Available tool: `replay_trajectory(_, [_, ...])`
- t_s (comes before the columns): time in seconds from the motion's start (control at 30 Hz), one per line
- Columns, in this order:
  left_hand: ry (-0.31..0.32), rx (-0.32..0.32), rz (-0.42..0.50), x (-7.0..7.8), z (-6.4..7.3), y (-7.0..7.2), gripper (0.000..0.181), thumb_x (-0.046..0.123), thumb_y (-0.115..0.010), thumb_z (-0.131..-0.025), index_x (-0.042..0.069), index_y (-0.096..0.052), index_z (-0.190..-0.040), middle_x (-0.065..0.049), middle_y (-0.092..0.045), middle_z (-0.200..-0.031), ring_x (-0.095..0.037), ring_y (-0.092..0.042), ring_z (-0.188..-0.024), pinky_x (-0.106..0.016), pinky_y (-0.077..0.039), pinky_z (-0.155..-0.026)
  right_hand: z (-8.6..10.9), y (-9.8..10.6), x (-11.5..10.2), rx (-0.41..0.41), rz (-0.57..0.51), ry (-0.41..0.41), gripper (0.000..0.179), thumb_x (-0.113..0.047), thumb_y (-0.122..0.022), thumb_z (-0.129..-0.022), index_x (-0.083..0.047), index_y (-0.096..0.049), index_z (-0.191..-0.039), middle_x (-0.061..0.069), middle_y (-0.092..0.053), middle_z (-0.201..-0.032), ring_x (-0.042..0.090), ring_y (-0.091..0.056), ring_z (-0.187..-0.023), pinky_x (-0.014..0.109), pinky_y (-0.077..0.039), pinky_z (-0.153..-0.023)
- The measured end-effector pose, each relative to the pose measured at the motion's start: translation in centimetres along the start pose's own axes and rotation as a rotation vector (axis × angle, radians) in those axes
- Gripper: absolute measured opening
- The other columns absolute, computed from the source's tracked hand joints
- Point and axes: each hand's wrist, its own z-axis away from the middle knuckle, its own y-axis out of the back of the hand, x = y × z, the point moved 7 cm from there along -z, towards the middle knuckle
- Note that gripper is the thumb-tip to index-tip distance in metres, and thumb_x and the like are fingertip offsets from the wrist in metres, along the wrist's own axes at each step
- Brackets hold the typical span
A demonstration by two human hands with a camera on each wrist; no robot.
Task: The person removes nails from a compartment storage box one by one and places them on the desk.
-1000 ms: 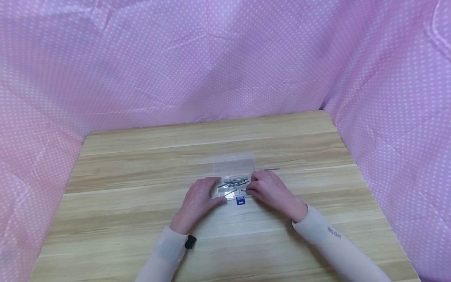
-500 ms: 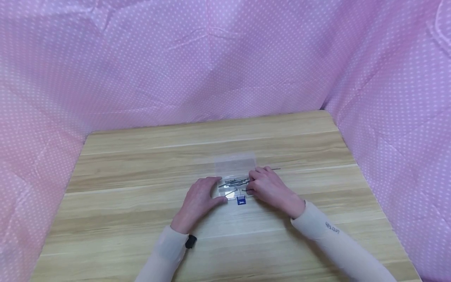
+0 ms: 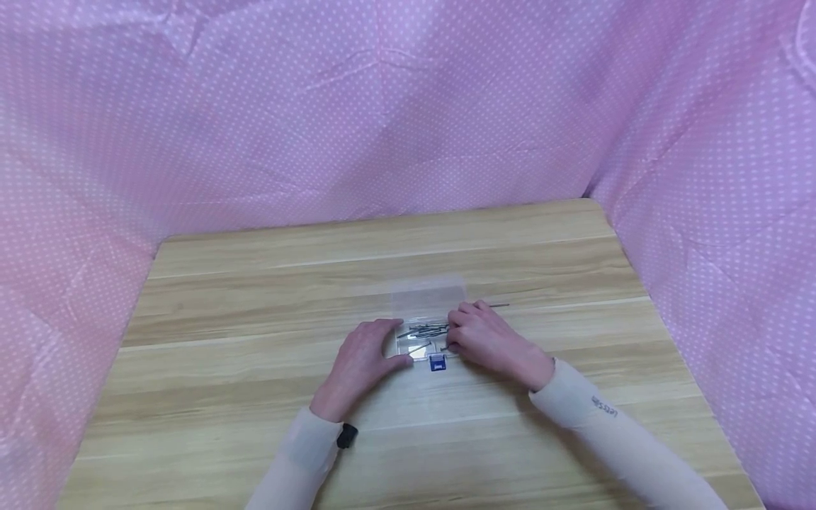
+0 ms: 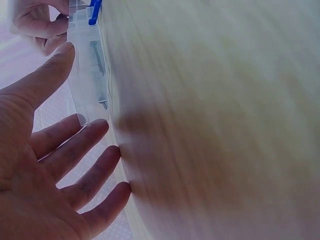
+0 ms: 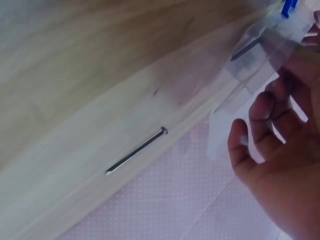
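A clear plastic box (image 3: 414,358) with its lid (image 3: 427,301) laid back and a blue latch (image 3: 437,363) sits mid-table. Several dark nails (image 3: 426,331) lie heaped in its far compartment, and one slanting nail (image 3: 419,348) lies in the near left one. My left hand (image 3: 363,358) holds the box's left end between thumb and index finger, the other fingers spread on the tabletop. At the right end, my right hand (image 3: 487,343) reaches in, thumb and fingertip pinching a nail (image 5: 245,48), visible through the clear wall. Its fingers partly hide that compartment.
A loose nail (image 5: 137,150) lies on the wooden table (image 3: 255,297) just right of the box, partly behind my right hand in the head view. Pink dotted cloth (image 3: 382,106) hangs behind the table and along both sides.
My right hand has shifted slightly inward over the box's right end, covering more of the heap and part of the loose nail. The left hand stays in place.
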Motion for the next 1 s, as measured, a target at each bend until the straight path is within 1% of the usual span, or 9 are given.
replay_trajectory(0.23, [-0.019,0.008,0.001,0.2,0.0,0.1,0.072,0.040,-0.089,-0.080,0.007,-0.064,-0.138,-0.012,-0.067,-0.134,-0.034,-0.060,-0.123,-0.050,-0.048,-0.106,0.4,0.1,0.2,-0.015,-0.027,0.031,0.004,-0.020,-0.076,-0.093,-0.019,-0.076,-0.089,-0.006,-0.059,-0.091,0.017,-0.053,-0.088,0.033,-0.044,-0.078])
replay_trajectory(0.4, [-0.013,0.011,0.002,0.0,-0.1,0.0,0.072,0.041,-0.089,-0.080,0.009,-0.064,-0.139,-0.011,-0.067,-0.135,-0.033,-0.060,-0.124,-0.050,-0.048,-0.107,0.7,0.1,0.1,-0.022,-0.073,0.031,0.004,-0.021,-0.076,-0.094,-0.017,-0.075,-0.095,-0.005,-0.059,-0.096,0.018,-0.054,-0.092,0.038,-0.047,-0.086])
replay_trajectory(0.5, [-0.009,0.010,-0.001,0.0,-0.1,0.0,0.073,0.042,-0.089,-0.080,0.009,-0.063,-0.139,-0.011,-0.067,-0.135,-0.033,-0.060,-0.124,-0.049,-0.048,-0.107,0.9,0.3,0.1,-0.014,-0.108,0.029,0.005,-0.020,-0.076,-0.095,-0.016,-0.074,-0.098,-0.004,-0.061,-0.099,0.018,-0.055,-0.096,0.041,-0.047,-0.091])
replay_trajectory(0.63, [-0.008,0.006,-0.007,0.0,-0.1,0.0,0.074,0.044,-0.088,-0.080,0.009,-0.063,-0.139,-0.011,-0.067,-0.135,-0.033,-0.060,-0.123,-0.050,-0.048,-0.106,1.1,0.5,0.3,-0.019,-0.169,-0.002,0.006,-0.019,-0.074,-0.097,-0.016,-0.072,-0.102,-0.004,-0.066,-0.102,0.017,-0.059,-0.098,0.045,-0.047,-0.095])
replay_trajectory(0.83, [0.000,0.001,-0.011,-0.1,0.0,-0.1,0.073,0.044,-0.088,-0.080,0.009,-0.063,-0.140,-0.011,-0.067,-0.136,-0.033,-0.060,-0.124,-0.050,-0.047,-0.107,1.3,0.7,0.9,-0.017,-0.281,-0.094,0.007,-0.014,-0.071,-0.098,-0.015,-0.072,-0.105,-0.004,-0.070,-0.100,0.015,-0.064,-0.096,0.047,-0.048,-0.098])
replay_trajectory(1.0, [0.001,0.001,-0.011,-0.1,0.0,-0.2,0.073,0.044,-0.088,-0.081,0.009,-0.063,-0.140,-0.011,-0.067,-0.136,-0.033,-0.060,-0.124,-0.049,-0.047,-0.108,1.6,0.9,1.1,0.016,-0.294,-0.104,0.009,-0.014,-0.070,-0.098,-0.013,-0.072,-0.107,-0.002,-0.071,-0.102,0.016,-0.065,-0.098,0.045,-0.050,-0.097])
